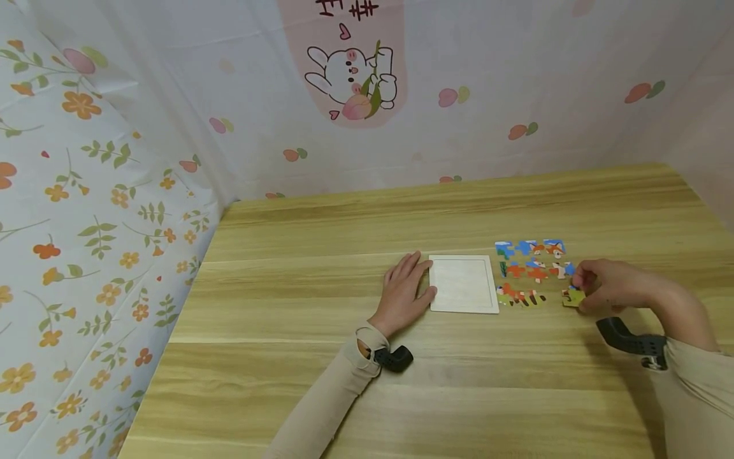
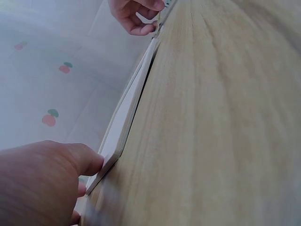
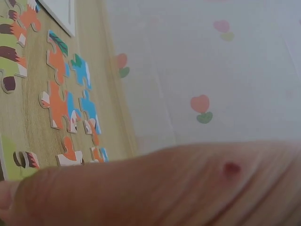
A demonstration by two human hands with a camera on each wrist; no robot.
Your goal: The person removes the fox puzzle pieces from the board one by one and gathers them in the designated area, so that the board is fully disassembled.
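A white puzzle tray (image 1: pixel 461 284) with a raised rim lies flat on the table. My left hand (image 1: pixel 403 290) rests at the tray's left side, fingers extended, thumb and a fingertip touching its edge. In the left wrist view the thumb (image 2: pixel 87 160) presses against the tray's corner. Right of the tray, my right hand (image 1: pixel 616 287) pinches a green puzzle piece (image 1: pixel 572 298) between thumb and fingers. That green piece (image 3: pixel 16 162) also shows at the lower left of the right wrist view. Loose orange and blue puzzle pieces (image 3: pixel 57 104) lie close by.
The loose pieces stand in rough rows between tray and right hand: blue-topped fox pieces (image 1: pixel 524 248) at the back, striped orange and green pieces (image 1: pixel 518 296) in front. Behind the wooden table (image 1: pixel 321 255) hangs a printed curtain (image 1: pixel 241 83).
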